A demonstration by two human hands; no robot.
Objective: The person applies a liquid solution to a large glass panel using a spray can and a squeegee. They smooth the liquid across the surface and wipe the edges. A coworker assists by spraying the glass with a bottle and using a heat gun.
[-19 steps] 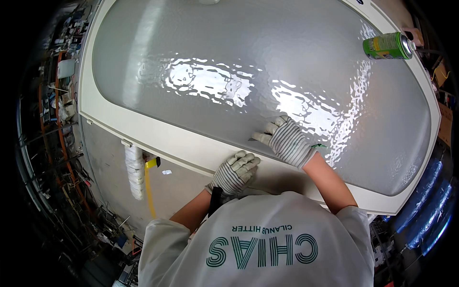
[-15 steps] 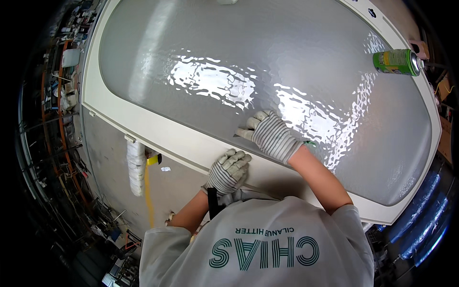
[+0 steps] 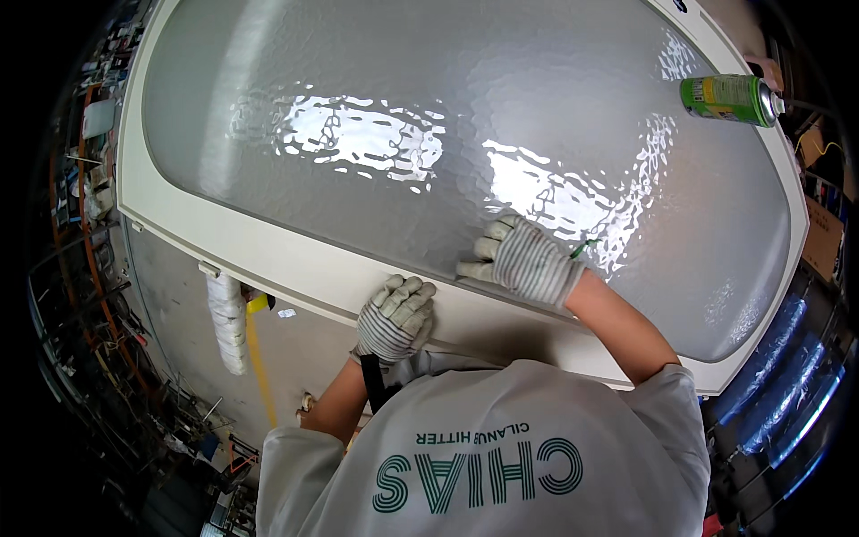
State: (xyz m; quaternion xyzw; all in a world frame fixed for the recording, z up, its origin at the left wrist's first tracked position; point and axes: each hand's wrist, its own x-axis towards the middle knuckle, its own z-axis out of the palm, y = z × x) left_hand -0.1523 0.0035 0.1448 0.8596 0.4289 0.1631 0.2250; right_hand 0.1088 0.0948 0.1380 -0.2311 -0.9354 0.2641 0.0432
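Observation:
A large door-like panel has a cream frame [image 3: 255,253] around a rippled, translucent grey pane [image 3: 358,192]. My left hand [image 3: 395,318], in a striped, light work glove, rests on the frame's near edge with its fingers laid out. Farther right, my right hand [image 3: 528,259] wears the same kind of glove and is by the pane's near border, fingers curled and thumb pointing left. What it grips is hidden. A small green piece [image 3: 583,248] shows just beyond the right wrist; whether it belongs to something in that hand, I cannot tell.
A green spray can [image 3: 729,98] lies on its side at the panel's right. A white wrapped support [image 3: 226,322] stands under the left edge. Cluttered shelving [image 3: 89,224] lines the left, with blue-wrapped rolls [image 3: 774,367] at lower right and a cardboard box [image 3: 821,234] beyond the panel.
My right hand has slid a little right along the pane's near border. A dark tip that showed by its thumb is out of sight. The whole view has shifted slightly; my left hand stays on the frame.

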